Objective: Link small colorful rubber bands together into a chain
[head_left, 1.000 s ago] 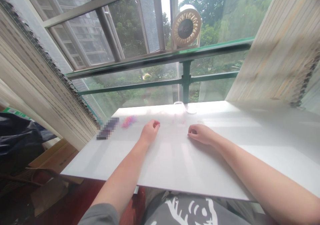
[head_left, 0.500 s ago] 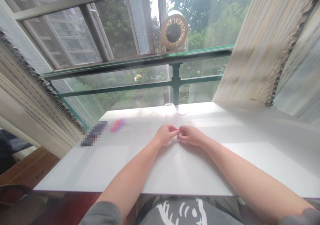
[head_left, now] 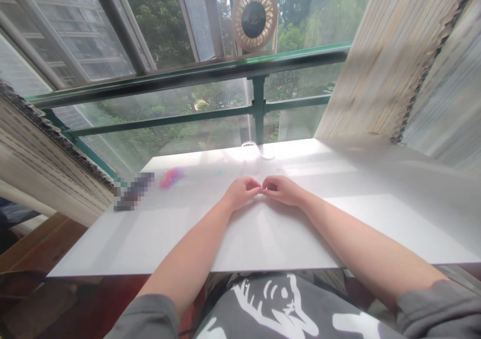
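Taking the clear container as our mark, here's the play: left hand and right hand sit just in front of it, above the counter, fingertips together. Each grip is a narrow pinch; whether anything tiny sits between them, I cannot tell! Over to the container's left, there's the colourful pile, loose and blurred, with a pixelated dark object farther left. A pale round piece lies just right of the container. And the score? No finished piece shows; the pile looks unused in part, but how much remains is anyone's call.
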Tool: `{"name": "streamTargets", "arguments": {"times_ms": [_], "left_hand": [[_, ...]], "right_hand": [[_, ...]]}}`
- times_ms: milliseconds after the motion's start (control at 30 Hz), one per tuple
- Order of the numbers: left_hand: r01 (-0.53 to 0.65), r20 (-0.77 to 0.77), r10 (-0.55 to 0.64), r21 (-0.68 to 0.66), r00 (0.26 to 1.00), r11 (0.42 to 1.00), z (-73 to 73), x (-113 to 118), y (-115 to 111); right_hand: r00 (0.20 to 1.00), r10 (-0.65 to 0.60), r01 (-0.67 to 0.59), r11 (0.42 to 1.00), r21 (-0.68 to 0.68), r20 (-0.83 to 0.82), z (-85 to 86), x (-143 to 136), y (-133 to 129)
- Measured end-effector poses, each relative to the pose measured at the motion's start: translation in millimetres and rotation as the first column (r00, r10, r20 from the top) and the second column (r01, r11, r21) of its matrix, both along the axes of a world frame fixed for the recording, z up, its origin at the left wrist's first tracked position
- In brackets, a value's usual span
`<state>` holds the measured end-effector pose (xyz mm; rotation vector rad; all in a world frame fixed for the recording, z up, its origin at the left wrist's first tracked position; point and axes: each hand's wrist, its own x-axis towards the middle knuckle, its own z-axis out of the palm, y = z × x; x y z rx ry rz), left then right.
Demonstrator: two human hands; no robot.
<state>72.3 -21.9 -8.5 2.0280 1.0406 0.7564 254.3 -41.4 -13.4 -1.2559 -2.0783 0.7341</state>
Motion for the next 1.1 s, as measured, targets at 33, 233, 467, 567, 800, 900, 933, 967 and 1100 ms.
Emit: {"name": "streamTargets", "arguments": {"times_ms": [33,233,467,567,800,900,933,967,1100], "left_hand": [[-0.001,-0.002,0.001,0.003,1.000,1.000,-0.2,-0.2,0.3],[-0.002,0.002,0.002,-0.005,1.000,1.000,-1.3,-1.3,1.2],[0.015,-0.008,-0.015,0.017,1.000,1.000,-2.5,-1.6,1.3],[0.024,-0.015,-0.023,0.061,1.000,0.998,-3.2,-2.7,2.0],[0.009,-0.043,-0.005,0.085,0.999,0.996,-3.6,-8.0,3.6],[0.003,-0.057,0.002,0.085,0.998,0.996,-3.3,-8.8,3.1],[0.006,-0.061,-0.001,0.084,0.998,0.996,-3.1,-8.7,2.7],[0.009,-0.066,-0.003,0.083,0.998,0.997,-2.8,-8.4,2.3],[0.007,-0.096,0.000,0.074,0.995,0.997,-1.2,-7.4,0.1]], "right_hand": [[1.000,0.006,-0.006,1.000,0.000,-0.008,0.2,-0.1,-0.2],[0.998,0.007,-0.007,1.000,0.001,-0.057,0.8,-1.1,-1.7],[0.998,-0.007,0.008,1.000,0.012,-0.059,1.7,-3.0,-2.6],[0.998,-0.006,0.007,1.000,0.018,-0.055,3.7,-3.5,-3.1],[0.999,-0.016,0.018,0.999,0.044,-0.036,3.8,-3.5,-3.7],[0.999,-0.018,0.020,0.999,0.045,-0.032,3.5,-3.3,-3.6],[0.999,-0.017,0.019,0.999,0.044,-0.033,3.5,-3.2,-3.6],[0.999,-0.017,0.018,0.999,0.045,-0.035,3.4,-3.0,-3.5],[0.999,-0.014,0.016,0.999,0.047,-0.044,2.9,-2.5,-2.7]]}}
